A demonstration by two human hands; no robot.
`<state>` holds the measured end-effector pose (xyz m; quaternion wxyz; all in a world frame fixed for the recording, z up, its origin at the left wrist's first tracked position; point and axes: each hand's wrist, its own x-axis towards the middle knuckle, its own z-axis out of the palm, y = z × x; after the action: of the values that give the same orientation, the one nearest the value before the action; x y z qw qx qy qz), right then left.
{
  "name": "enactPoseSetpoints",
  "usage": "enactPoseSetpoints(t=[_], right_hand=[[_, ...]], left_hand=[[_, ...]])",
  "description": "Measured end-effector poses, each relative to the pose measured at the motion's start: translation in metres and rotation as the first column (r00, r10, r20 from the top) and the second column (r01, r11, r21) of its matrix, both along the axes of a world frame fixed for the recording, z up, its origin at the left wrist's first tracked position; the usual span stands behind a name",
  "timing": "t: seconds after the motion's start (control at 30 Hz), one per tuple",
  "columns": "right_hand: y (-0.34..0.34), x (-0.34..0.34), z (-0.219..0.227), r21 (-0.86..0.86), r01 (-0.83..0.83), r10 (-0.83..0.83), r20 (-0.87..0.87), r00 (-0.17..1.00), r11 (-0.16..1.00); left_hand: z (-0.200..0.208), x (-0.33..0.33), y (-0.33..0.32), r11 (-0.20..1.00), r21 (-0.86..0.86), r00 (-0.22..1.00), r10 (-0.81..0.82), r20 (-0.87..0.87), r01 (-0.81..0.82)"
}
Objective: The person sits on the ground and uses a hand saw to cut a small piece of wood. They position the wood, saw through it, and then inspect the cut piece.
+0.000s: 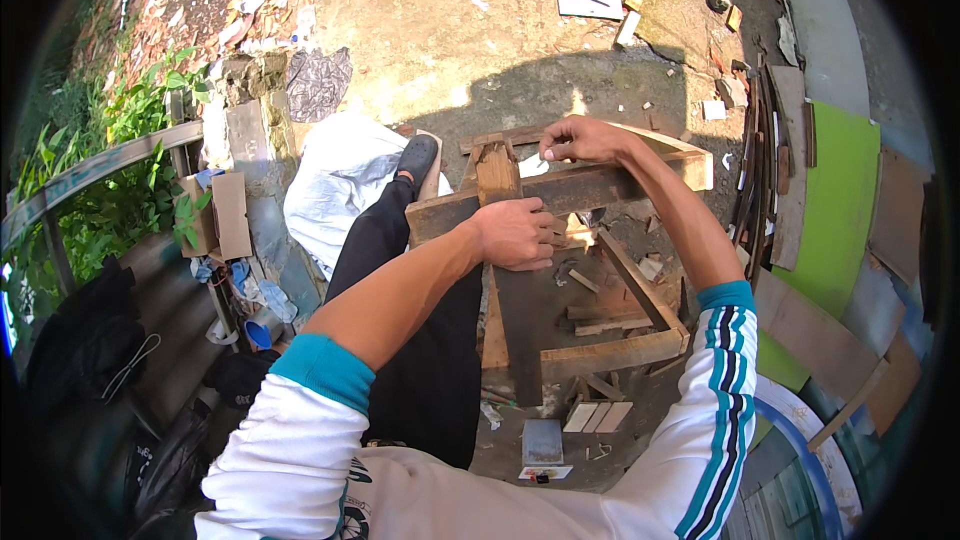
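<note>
Largest first. On my feed, a green panel leans at far right; a pale cloth is bunched at left, beside the person's foot. Between them, directly ahead of the torso, I have the wooden frame, its rails joined at angles over littered ground.

Its crossbeam has its long axis roughly left to right, the right end slightly farther from the body. A narrow dark board lies nearly square to it, long axis toward the torso, near end free. Key relation: the two meet beneath the left hand, which is nearer the body; the right hand is above the beam's far edge, up and right of that crossing.

Appearance: beam weathered brown, pale at its right end; dark board almost black; a lighter, splintered stub beyond the beam. Whether stub and board are one piece I cannot tell.

Hands apart. Left: fingers curled over the crossing, clamped or merely resting unclear. Right: thumb and fingertips drawn close; I cannot tell whether anything small sits between.
</note>
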<state>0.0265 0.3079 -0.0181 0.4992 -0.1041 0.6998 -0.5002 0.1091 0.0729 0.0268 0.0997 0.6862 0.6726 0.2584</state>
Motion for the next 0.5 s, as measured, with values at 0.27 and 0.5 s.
enactPoseSetpoints(t=[0.27,0.5], right_hand=[[-0.065,0.007,-0.035,-0.099,-0.162,0.144,-0.169,0.975,0.982],[-0.052,0.008,-0.021,-0.201,-0.15,0.122,-0.146,0.982,0.968]], left_hand=[[-0.001,-0.001,0.003,0.999,0.031,1.0,-0.011,-0.006,0.011],[0.002,-0.003,0.001,1.0,0.024,1.0,-0.012,-0.02,0.013]])
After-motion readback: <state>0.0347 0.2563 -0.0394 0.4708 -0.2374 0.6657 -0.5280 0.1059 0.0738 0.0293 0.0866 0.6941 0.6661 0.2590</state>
